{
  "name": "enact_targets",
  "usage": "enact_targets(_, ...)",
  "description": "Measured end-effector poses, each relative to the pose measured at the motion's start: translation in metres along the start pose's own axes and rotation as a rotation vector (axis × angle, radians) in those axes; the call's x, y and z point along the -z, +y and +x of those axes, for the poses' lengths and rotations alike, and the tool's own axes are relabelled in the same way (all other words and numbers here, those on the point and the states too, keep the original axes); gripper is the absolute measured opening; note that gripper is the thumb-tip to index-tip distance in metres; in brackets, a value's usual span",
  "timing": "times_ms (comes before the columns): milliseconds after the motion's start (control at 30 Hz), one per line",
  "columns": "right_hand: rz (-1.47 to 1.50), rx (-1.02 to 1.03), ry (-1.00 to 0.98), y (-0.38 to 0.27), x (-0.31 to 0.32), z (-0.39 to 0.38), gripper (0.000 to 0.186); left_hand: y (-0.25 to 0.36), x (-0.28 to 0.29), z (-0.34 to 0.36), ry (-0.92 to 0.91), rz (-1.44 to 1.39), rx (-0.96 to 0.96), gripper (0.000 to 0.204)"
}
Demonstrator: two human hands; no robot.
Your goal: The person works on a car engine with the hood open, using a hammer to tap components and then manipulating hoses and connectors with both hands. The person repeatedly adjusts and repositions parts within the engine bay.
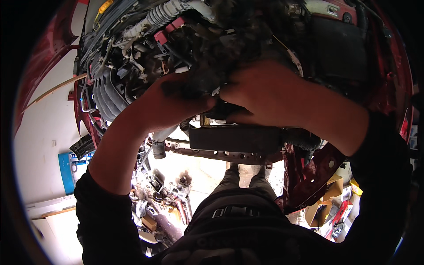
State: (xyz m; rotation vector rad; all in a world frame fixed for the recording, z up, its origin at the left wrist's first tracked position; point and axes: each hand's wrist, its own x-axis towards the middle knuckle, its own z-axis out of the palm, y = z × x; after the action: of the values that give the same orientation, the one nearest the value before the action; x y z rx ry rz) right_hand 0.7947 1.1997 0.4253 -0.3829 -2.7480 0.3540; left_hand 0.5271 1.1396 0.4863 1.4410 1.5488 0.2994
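Both of my hands are inside a car's engine bay, close together near its front edge. My left hand (174,101) is curled around the side of a dark rounded part (206,78), its thumb stretched toward the right and its other fingers mostly hidden. From the right, my right hand (260,90) comes in with bent fingers beside the same part; its fingertips are lost in shadow. A small bright metal bit shows between the hands, too small to name. Just below them lies a long black box-shaped part (236,138).
A ribbed grey hose (165,13) and red plastic pieces (170,30) sit deeper in the bay. A perforated crossbar (216,153) runs along the front. Loose parts (157,181) litter the floor at left; cardboard boxes (324,205) stand at right. A wooden stick (55,90) slants at left.
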Motion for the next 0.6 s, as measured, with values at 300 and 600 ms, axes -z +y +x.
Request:
enact_targets(300, -0.013, -0.023, -0.092, -0.003, 0.005, 0.001, 0.028, 0.016, 0.004, 0.007, -0.073, 0.209, 0.145, 0.061)
enact_targets(600, -0.003, 0.035, 0.042, 0.000, -0.001, 0.003, 0.032, 0.012, 0.009, -0.002, -0.095, -0.033, 0.097, 0.063)
